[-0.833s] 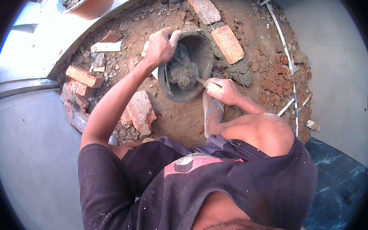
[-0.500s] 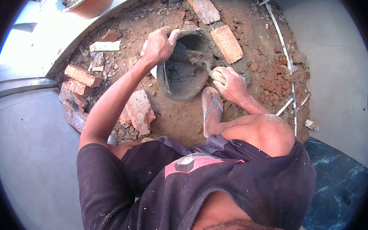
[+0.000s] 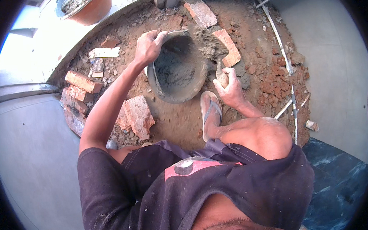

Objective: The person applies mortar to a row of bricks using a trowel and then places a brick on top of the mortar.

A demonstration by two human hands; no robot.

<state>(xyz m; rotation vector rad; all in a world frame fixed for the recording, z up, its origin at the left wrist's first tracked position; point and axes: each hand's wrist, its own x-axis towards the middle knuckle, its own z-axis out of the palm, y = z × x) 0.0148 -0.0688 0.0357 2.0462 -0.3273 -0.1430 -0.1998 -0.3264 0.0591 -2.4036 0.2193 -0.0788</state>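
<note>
Change: your trowel [image 3: 220, 68] has moved from over the bucket [image 3: 179, 98] to its right rim and beyond; this scoop appears complete.
Mortar load [image 3: 209, 46]: grey, lumpy, heaped on the blade, overlapping the brick [image 3: 231, 51] in view.
Right hand [image 3: 232, 88]: fingers wrapped around the trowel handle.
Left hand [image 3: 149, 46]: fingers gripping the bucket's upper-left rim.

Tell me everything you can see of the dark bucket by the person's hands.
The bucket is round, open and dark grey, perhaps plastic or rubber, its inside coated with grey mortar. It sits on soil, mouth toward the camera; any tilt is hard to judge. The left hand grips its rim at the upper left. A loaded trowel overlaps its upper right edge in view; contact there is unclear.
</note>
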